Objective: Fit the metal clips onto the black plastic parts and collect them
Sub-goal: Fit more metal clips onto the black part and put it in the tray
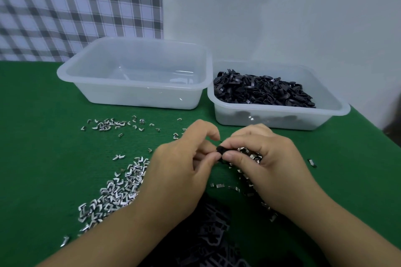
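Note:
My left hand (182, 171) and my right hand (267, 162) meet over the middle of the green table, both pinching one small black plastic part (221, 152) between their fingertips. My right hand also cups several metal clips (249, 154) in its palm. Whether a clip sits on the held part is hidden by my fingers. A large heap of loose metal clips (117, 188) lies on the table left of my left hand. More black plastic parts (214, 230) lie in a dark pile between my forearms, near the front edge.
A translucent tub (280, 115) at the back right holds a mound of black parts (262, 91). A larger translucent tub (134, 97) at the back left looks almost empty. Scattered clips (108, 124) lie in front of it. A single clip (312, 162) lies to the right. The green table cover (43, 136) extends left.

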`<state>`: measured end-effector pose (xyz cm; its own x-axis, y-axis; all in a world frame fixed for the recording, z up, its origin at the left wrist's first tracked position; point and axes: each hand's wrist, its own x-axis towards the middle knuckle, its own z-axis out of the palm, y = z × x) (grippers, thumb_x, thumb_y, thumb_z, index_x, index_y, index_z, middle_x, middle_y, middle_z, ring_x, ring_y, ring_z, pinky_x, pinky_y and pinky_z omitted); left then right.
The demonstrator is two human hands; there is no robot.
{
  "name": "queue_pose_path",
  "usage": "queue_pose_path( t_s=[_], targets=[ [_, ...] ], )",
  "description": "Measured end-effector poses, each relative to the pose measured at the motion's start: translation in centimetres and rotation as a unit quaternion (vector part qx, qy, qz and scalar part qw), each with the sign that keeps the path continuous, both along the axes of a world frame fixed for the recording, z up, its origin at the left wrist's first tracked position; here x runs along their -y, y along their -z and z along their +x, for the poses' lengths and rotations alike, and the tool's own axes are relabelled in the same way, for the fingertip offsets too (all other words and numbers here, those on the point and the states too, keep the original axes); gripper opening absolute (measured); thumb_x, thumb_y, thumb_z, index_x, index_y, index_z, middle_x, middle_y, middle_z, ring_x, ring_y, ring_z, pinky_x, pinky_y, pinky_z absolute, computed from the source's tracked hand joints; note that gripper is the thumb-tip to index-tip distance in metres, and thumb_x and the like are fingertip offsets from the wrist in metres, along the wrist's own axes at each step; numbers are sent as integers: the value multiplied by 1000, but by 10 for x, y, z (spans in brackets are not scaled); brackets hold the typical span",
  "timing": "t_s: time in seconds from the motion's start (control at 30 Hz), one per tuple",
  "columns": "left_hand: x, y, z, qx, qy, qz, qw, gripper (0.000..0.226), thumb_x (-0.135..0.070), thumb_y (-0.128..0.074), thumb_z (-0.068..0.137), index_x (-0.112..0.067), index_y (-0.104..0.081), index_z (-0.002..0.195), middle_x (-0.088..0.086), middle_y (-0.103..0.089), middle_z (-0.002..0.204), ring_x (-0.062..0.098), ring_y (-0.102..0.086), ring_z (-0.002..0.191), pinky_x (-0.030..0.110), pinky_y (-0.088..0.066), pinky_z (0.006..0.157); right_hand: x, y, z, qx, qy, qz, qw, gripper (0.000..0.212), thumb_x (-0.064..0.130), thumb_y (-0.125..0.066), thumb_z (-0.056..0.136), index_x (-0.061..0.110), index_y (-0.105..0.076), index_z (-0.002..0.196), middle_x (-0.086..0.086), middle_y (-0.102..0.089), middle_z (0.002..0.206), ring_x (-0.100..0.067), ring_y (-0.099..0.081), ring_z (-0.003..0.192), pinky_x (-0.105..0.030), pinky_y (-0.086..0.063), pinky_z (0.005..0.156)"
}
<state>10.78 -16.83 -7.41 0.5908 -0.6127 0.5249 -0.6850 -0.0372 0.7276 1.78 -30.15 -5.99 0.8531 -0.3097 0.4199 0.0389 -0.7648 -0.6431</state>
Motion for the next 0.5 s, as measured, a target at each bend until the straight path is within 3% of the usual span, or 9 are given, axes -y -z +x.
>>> queue_pose_path(
  t_s=[0.2,0.33,0.5],
  targets=[
    [2,3,2,-32,-4,-38,999,35,-10,-69,76,-37,-50,87,-15,-70,79,0,-67,63,8,-49,59,-7,0,3,21,17,-51,998,11,21,-67,80,18,-72,89,7,-64,85,-13,-54,89,-20,-41,80],
    [1,4,11,-146,-43,-115,982,46,3,-67,81,-40,-53,85,-4,-72,73,7,-71,65,14,-52,58,0,-6,2,-11,41,-27,999,35,25,-67,81,29,-62,116,18,-58,99,2,-48,95,-11,-35,83],
    [2,3,22,-238,-101,-216,942,37,5,-59,87,-29,-45,90,7,-65,64,12,-70,62,15,-52,56,-4,-6,4,-90,28,-85,992,21,17,-64,85,26,-70,103,13,-62,98,-8,-47,101,-14,-32,90]
  ],
)
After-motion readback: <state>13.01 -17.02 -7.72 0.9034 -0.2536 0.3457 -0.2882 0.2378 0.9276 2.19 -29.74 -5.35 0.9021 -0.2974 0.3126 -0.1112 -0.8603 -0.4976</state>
